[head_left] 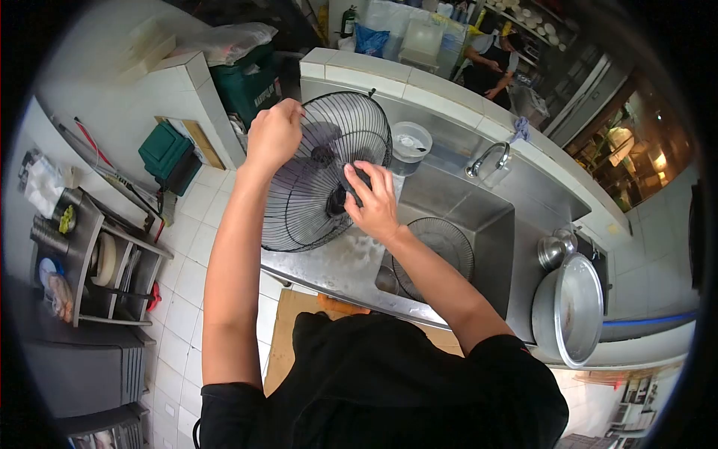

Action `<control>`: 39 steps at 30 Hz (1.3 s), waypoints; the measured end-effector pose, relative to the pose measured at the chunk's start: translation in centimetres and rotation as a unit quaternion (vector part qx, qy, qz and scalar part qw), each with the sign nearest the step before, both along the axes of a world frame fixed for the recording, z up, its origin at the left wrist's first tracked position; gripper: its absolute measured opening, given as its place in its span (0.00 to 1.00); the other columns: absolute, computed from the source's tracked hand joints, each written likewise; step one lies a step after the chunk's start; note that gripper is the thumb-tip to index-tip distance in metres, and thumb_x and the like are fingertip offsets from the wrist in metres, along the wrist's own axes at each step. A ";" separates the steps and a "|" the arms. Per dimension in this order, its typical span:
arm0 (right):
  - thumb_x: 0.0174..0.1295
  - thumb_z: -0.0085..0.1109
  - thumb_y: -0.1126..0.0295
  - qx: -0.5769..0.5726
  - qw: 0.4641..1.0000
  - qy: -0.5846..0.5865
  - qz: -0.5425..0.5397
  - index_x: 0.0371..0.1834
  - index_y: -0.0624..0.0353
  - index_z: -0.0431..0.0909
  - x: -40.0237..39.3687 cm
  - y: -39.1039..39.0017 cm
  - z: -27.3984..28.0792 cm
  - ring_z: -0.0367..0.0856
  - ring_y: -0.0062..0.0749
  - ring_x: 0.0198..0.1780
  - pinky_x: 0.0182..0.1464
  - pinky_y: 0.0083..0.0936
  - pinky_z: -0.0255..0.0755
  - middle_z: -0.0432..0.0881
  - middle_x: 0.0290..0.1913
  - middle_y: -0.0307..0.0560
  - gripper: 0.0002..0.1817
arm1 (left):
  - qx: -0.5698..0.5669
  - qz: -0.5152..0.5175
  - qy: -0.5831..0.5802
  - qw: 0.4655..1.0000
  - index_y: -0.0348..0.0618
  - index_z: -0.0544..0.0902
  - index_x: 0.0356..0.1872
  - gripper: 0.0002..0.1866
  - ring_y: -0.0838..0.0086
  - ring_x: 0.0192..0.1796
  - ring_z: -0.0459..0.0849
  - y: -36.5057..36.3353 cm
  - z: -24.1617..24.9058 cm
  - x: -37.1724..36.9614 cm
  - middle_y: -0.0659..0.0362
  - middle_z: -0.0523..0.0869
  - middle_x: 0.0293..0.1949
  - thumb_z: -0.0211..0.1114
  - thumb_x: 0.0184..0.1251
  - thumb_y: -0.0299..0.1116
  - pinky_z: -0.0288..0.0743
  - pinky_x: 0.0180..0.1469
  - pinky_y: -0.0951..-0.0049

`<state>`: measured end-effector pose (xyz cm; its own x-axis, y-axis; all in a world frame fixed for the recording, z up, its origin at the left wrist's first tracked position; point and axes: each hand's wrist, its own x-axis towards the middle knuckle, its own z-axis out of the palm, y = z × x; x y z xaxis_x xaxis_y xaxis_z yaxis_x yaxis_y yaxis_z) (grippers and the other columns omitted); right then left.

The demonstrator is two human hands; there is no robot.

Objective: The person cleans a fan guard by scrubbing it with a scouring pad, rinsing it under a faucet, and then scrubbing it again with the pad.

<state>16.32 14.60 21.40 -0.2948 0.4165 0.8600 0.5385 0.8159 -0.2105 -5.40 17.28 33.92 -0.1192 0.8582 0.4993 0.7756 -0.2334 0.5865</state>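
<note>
A round black wire fan guard [295, 217] stands tilted on the metal counter left of the sink, with dark fan blades [323, 135] showing through its wires. At its upper left rim, my left hand [275, 136] is closed on the wire edge. My right hand [374, 200] is at the middle of the guard, its fingers bent around a dark piece [358, 184] whose kind I cannot make out. Below my right forearm, a second round wire guard [449, 243] lies in the steel sink [490, 258], partly hidden by the arm.
Behind the guard stands a clear tub [411, 142] with whitish contents. A curved faucet [490, 159] rises at the sink's back. To the right are a large metal basin [572, 310] and metal bowls [553, 251]. A tiled ledge [441, 93] runs behind; another person [490, 67] is beyond it.
</note>
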 end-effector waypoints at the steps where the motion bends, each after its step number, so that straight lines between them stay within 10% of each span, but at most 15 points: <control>1: 0.50 0.67 0.76 0.001 1.000 0.003 0.001 0.66 0.56 0.82 -0.4 0.3 0.2 0.74 0.55 0.60 0.63 0.51 0.71 0.78 0.61 0.55 0.33 | 0.061 0.046 0.090 0.993 0.40 0.87 0.44 0.13 0.45 0.36 0.90 0.3 0.0 -0.2 0.44 0.91 0.33 0.56 0.77 0.36 0.83 0.43 0.51; 5: 0.53 0.69 0.76 0.046 0.995 0.090 -0.026 0.65 0.57 0.83 -3.4 1.8 5.4 0.74 0.53 0.59 0.63 0.47 0.70 0.78 0.59 0.52 0.30 | 0.039 0.092 0.151 0.984 0.42 0.85 0.41 0.13 0.40 0.39 0.89 -0.1 0.4 2.1 0.41 0.90 0.34 0.55 0.76 0.39 0.83 0.45 0.45; 11: 0.50 0.68 0.77 -0.023 0.995 0.096 0.013 0.62 0.60 0.84 -1.6 0.5 -3.3 0.75 0.53 0.61 0.65 0.45 0.70 0.79 0.61 0.52 0.29 | -0.001 0.148 0.163 0.976 0.41 0.84 0.41 0.19 0.38 0.42 0.89 0.6 0.4 1.0 0.39 0.90 0.35 0.52 0.82 0.45 0.82 0.46 0.39; 17: 0.48 0.70 0.78 -0.021 0.990 0.138 0.039 0.60 0.57 0.85 -5.5 0.0 3.7 0.73 0.53 0.62 0.66 0.44 0.69 0.78 0.62 0.50 0.30 | -0.023 0.141 0.163 0.976 0.41 0.86 0.43 0.23 0.37 0.44 0.89 0.9 0.9 2.4 0.38 0.90 0.37 0.50 0.84 0.49 0.82 0.49 0.41; 23: 0.45 0.71 0.78 -0.055 0.994 0.091 0.013 0.59 0.55 0.85 -2.3 -0.2 -4.7 0.71 0.56 0.62 0.66 0.47 0.71 0.78 0.63 0.49 0.30 | -0.027 0.162 0.142 0.976 0.44 0.87 0.45 0.22 0.37 0.45 0.89 1.3 0.6 1.3 0.38 0.90 0.38 0.50 0.83 0.49 0.82 0.50 0.41; 27: 0.46 0.72 0.77 0.015 0.991 0.127 0.046 0.59 0.53 0.85 -5.4 0.6 3.0 0.71 0.55 0.62 0.64 0.47 0.71 0.78 0.62 0.48 0.31 | -0.035 0.134 0.154 0.978 0.45 0.88 0.45 0.22 0.37 0.46 0.88 1.1 1.3 3.0 0.38 0.90 0.38 0.51 0.83 0.49 0.81 0.51 0.41; 35: 0.43 0.71 0.77 -0.034 0.995 0.089 0.036 0.59 0.55 0.86 0.0 0.1 -3.0 0.75 0.53 0.60 0.64 0.46 0.73 0.80 0.61 0.47 0.32 | 0.010 0.125 0.109 0.986 0.44 0.87 0.41 0.21 0.37 0.42 0.87 0.8 -0.3 0.2 0.39 0.89 0.36 0.54 0.82 0.49 0.80 0.47 0.42; 39: 0.48 0.70 0.76 -0.026 0.991 0.131 0.032 0.59 0.54 0.87 -0.6 2.4 7.0 0.78 0.49 0.61 0.63 0.43 0.74 0.83 0.61 0.45 0.29 | 0.030 0.115 0.117 0.986 0.44 0.86 0.37 0.21 0.38 0.38 0.87 -0.8 -0.1 1.6 0.41 0.89 0.31 0.55 0.82 0.48 0.80 0.42 0.43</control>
<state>15.69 17.01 28.44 -0.0916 0.4497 0.8885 0.4077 0.8309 -0.3786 -3.83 16.51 33.84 -0.1826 0.7906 0.5845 0.9246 -0.0640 0.3755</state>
